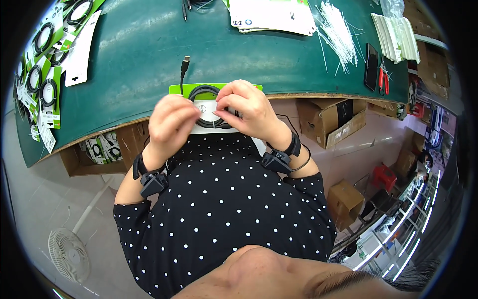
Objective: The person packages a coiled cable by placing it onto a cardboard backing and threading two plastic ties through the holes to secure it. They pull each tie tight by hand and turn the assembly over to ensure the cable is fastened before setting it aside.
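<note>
A black cable [203, 90] lies coiled on a green and white backing card [175, 89] at the near edge of the table. Its plug end [185, 66] sticks out past the card, onto the green surface. A thin white cable tie [214, 121] shows at the lower part of the coil. My left hand [172, 122] is over the card's left side, slightly blurred, its fingers pinched together. Over the right side of the coil, my right hand [246, 109] has its fingers curled in a pinch. What either pinch holds is too small to make out.
Packaged cables [49, 92] are heaped at the far left. Blank cards [274, 17], loose white cable ties [339, 37], a black phone [371, 66] and red-handled pliers [383, 79] lie across the table. Below its edge are cardboard boxes [318, 122]; a fan [68, 255] stands lower left.
</note>
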Tool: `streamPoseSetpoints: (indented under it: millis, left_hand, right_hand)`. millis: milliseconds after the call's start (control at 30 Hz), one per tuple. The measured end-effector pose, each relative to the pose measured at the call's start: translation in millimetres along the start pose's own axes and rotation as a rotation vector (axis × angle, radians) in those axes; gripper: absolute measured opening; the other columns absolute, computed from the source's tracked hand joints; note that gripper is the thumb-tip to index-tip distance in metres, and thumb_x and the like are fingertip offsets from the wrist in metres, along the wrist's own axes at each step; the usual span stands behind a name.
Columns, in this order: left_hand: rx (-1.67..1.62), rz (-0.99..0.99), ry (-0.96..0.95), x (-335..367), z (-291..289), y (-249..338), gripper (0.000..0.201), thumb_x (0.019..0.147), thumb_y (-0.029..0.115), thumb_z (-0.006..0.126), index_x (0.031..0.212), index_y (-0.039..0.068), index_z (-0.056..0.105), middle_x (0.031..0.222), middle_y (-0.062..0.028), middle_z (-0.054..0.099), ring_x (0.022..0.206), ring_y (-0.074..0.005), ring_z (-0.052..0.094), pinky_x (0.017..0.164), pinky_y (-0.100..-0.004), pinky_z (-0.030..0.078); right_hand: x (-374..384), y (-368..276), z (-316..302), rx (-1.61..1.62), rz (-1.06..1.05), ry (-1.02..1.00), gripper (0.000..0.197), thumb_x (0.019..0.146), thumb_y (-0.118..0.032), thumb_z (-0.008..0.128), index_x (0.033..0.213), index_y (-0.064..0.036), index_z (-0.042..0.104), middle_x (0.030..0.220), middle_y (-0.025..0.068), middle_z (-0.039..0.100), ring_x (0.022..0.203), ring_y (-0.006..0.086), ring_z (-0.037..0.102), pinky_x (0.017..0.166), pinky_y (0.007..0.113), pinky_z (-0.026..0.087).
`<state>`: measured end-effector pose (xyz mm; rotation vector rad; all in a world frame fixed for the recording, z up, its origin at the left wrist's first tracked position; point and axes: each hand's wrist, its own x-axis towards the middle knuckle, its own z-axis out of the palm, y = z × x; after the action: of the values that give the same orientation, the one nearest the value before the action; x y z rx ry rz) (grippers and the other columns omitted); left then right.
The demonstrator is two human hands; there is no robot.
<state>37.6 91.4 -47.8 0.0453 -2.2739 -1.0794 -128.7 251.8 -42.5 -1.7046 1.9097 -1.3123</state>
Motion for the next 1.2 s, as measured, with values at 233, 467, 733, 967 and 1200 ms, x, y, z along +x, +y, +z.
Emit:
streamPoseSetpoints:
  millis: [233,467,733,967,1200]
  left_hand:
    - [0.137,-0.224,0.076,23.2,10.1,7.3,0.028,0.073,-0.003,0.075,0.1,0.001,0.069,0.101,-0.0103,0.069,0.092,-0.0282,0.066,0.082,-0.0374,0.052]
    - [0.106,-0.088,-0.062,23.9,8.5,-3.7,0.026,0.074,-0.006,0.07,0.099,0.002,0.069,0.104,-0.0104,0.07,0.091,-0.0285,0.066,0.079,-0.0371,0.053]
    - [0.028,-0.059,-0.114,24.3,7.7,-10.5,0.027,0.072,-0.007,0.07,0.098,0.002,0.07,0.104,-0.0092,0.071,0.09,-0.0271,0.066,0.076,-0.0354,0.053]
    - [-0.029,-0.049,-0.122,25.9,7.8,-16.7,0.027,0.072,-0.007,0.071,0.097,0.003,0.07,0.104,-0.0082,0.071,0.088,-0.0263,0.066,0.076,-0.0351,0.053]
    - [0.003,-0.108,-0.174,31.8,5.5,-12.0,0.027,0.07,-0.009,0.069,0.094,0.004,0.07,0.105,-0.0069,0.07,0.092,-0.0269,0.065,0.078,-0.0362,0.053]
  right_hand:
    - [9.1,-9.7,10.5,0.033,0.269,0.138,0.02,0.076,-0.001,0.075,0.095,-0.0036,0.07,0.091,0.0063,0.062,0.061,0.014,0.057,0.055,0.028,0.049]
    - [3.1,0.6,7.6,-0.043,0.171,0.086,0.028,0.076,0.002,0.073,0.103,-0.0039,0.069,0.095,0.0083,0.062,0.058,0.0121,0.056,0.054,0.026,0.048]
    - [7.9,-11.6,0.6,-0.01,0.313,0.132,0.024,0.077,0.001,0.072,0.1,-0.0059,0.071,0.093,0.0066,0.064,0.068,0.0153,0.061,0.058,0.027,0.05]
    - [8.8,5.6,2.0,-0.146,0.068,0.079,0.026,0.075,-0.005,0.076,0.101,-0.0066,0.07,0.098,0.0065,0.064,0.074,0.0208,0.063,0.063,0.031,0.052]
    - [11.0,-5.4,0.9,-0.135,0.207,0.065,0.024,0.075,-0.006,0.077,0.098,-0.0065,0.07,0.092,0.0062,0.062,0.072,0.0187,0.062,0.06,0.029,0.051]
